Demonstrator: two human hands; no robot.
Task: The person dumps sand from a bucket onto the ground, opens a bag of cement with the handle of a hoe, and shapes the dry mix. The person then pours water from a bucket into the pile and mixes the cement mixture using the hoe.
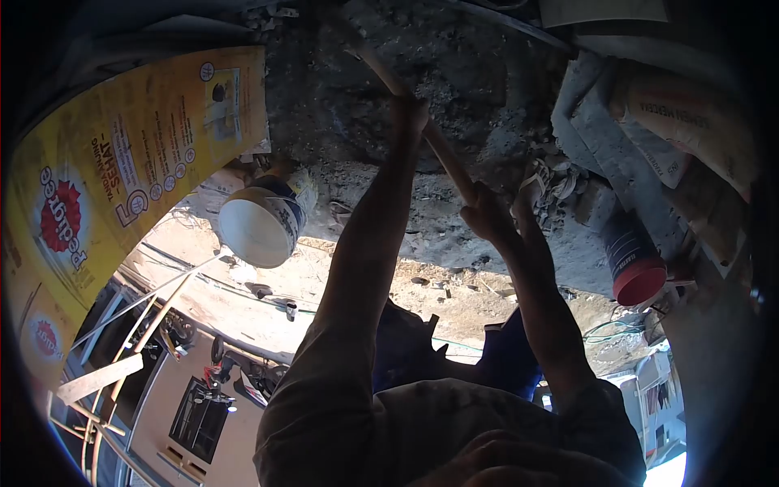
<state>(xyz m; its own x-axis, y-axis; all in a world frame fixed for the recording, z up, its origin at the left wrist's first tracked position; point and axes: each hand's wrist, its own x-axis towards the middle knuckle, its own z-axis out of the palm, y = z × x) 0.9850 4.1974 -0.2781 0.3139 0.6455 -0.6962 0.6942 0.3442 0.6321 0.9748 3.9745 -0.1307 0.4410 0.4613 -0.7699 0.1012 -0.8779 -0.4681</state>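
Note:
A long wooden tool handle (449,162) slants from upper left to lower right in front of my body. My left hand (410,115) is wrapped round it higher up, towards the far end. Lower down, near the close end, my right hand (487,213) grips the same handle. The far end of the tool runs into shadow, so its head cannot be made out. Under and beyond the handle lies dark, lumpy, wet-looking ground material (479,73).
Left stands a yellow printed banner (162,154), with a white-bottomed bucket (258,227) beside it. On the right are printed cement bags (690,122) and a dark bucket with a red end (637,272). Pale sunlit ground (324,268) and a motorcycle (219,373) appear behind me.

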